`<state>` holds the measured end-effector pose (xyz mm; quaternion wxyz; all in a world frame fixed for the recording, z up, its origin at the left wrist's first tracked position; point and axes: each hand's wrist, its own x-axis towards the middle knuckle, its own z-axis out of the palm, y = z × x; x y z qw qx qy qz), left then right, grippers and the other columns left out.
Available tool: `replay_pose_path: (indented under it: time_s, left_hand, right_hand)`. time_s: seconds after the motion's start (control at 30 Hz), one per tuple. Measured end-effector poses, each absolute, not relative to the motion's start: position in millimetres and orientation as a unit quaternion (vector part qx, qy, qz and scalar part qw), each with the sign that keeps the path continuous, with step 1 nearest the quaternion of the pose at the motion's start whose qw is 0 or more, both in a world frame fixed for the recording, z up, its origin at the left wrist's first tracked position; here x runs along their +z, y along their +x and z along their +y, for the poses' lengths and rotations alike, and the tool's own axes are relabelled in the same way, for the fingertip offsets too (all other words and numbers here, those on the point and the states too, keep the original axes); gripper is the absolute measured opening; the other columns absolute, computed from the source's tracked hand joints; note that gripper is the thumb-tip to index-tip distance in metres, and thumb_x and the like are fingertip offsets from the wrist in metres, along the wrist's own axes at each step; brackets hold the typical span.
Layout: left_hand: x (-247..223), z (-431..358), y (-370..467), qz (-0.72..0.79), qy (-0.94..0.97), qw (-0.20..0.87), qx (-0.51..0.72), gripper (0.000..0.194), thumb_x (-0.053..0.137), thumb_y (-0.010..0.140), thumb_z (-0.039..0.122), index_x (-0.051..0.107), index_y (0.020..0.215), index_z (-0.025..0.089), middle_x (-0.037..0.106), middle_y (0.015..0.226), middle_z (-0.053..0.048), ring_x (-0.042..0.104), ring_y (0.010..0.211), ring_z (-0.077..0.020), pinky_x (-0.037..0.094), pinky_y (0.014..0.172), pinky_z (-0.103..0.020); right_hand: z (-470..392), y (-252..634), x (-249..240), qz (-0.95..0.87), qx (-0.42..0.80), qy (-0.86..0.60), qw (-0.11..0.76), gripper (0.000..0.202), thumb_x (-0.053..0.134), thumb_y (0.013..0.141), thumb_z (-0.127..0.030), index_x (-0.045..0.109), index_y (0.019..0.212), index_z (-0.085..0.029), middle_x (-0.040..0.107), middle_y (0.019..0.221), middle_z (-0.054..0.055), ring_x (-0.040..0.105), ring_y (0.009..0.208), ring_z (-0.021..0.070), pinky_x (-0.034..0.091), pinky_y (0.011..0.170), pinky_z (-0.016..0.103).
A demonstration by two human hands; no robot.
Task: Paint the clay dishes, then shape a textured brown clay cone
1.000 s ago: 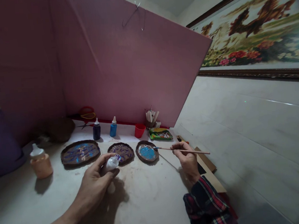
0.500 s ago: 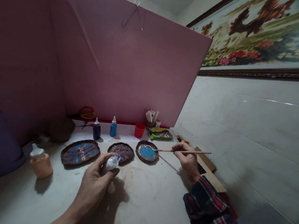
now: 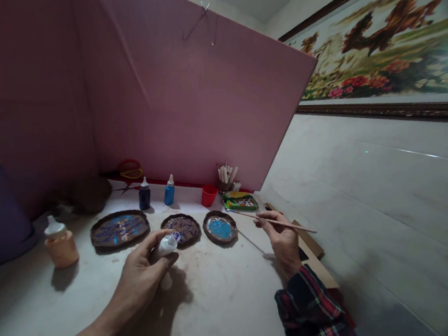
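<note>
My left hand (image 3: pixel 148 266) is closed around a small white squeeze bottle (image 3: pixel 164 246), tilted so its end points right, in front of the middle clay dish. Pinched in my right hand (image 3: pixel 279 236) is a thin paintbrush (image 3: pixel 279 222), its tip raised just above the right rim of a small brown clay dish (image 3: pixel 220 228) with blue paint inside. The middle clay dish (image 3: pixel 186 228) carries purple marks and is partly hidden by my left hand. Farther left lies a larger clay dish (image 3: pixel 119 229) streaked with blue and purple.
Dark blue (image 3: pixel 144 195) and light blue paint bottles (image 3: pixel 169 191), a red cup (image 3: pixel 209 195), a green packet (image 3: pixel 240 201) and a pot of sticks (image 3: pixel 227 178) line the back. An orange bottle (image 3: pixel 61 245) stands left. Behind rises a pink panel (image 3: pixel 195 102); cardboard (image 3: pixel 316 262) lies right.
The brush tip has lifted off the blue paint and swung up, so the brush slants more steeply in my right hand. My left hand and its bottle have stayed in place.
</note>
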<state>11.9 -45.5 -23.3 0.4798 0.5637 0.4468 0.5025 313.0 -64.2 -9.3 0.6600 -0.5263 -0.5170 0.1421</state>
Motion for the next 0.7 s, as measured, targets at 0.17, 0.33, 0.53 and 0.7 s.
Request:
replay_pose_path:
  time_s: [0.17,0.33,0.53,0.7]
  left_hand:
    - [-28.1,-43.0,9.7,0.432,0.580,0.497,0.479,0.039,0.064,0.076,0.030,0.054,0.113,0.022,0.061,0.087,0.000,0.055,0.064,-0.0118,0.041,0.053,-0.019]
    - [-28.6,-42.8,8.8,0.432,0.587,0.492,0.476,0.038,0.063,0.076,0.030,0.055,0.112,0.023,0.061,0.088,0.001,0.054,0.066,-0.0119,0.041,0.055,-0.019]
    - [-26.6,-43.7,9.9,0.433,0.586,0.494,0.475,0.039,0.063,0.077,0.031,0.054,0.113,0.022,0.060,0.087,0.001,0.052,0.060,-0.0103,0.040,0.052,-0.019]
    - [-25.5,-43.6,9.9,0.431,0.582,0.503,0.471,0.040,0.064,0.076,0.032,0.054,0.113,0.022,0.059,0.085,0.001,0.050,0.057,-0.0092,0.039,0.050,-0.019]
  right_hand:
    - [-63.7,311.8,-9.8,-0.519,0.098,-0.509,0.679,0.020,0.067,0.078,-0.035,0.065,0.087,-0.016,0.062,0.073,0.002,0.060,0.059,0.0133,0.051,0.058,0.028]
    - [-66.7,311.3,-13.7,-0.491,0.138,-0.535,0.674,0.028,0.057,0.085,-0.045,0.057,0.086,-0.018,0.055,0.058,-0.003,0.049,0.046,0.0099,0.043,0.046,0.023]
    - [-65.7,311.4,-15.6,-0.525,0.034,-0.594,0.609,0.026,0.057,0.085,-0.044,0.055,0.081,-0.018,0.047,0.056,-0.005,0.043,0.051,0.0095,0.036,0.047,0.021]
    - [-65.1,308.2,-14.0,-0.532,0.006,-0.610,0.587,0.022,0.056,0.085,-0.041,0.055,0.086,-0.018,0.050,0.060,-0.003,0.048,0.053,0.0109,0.041,0.051,0.023]
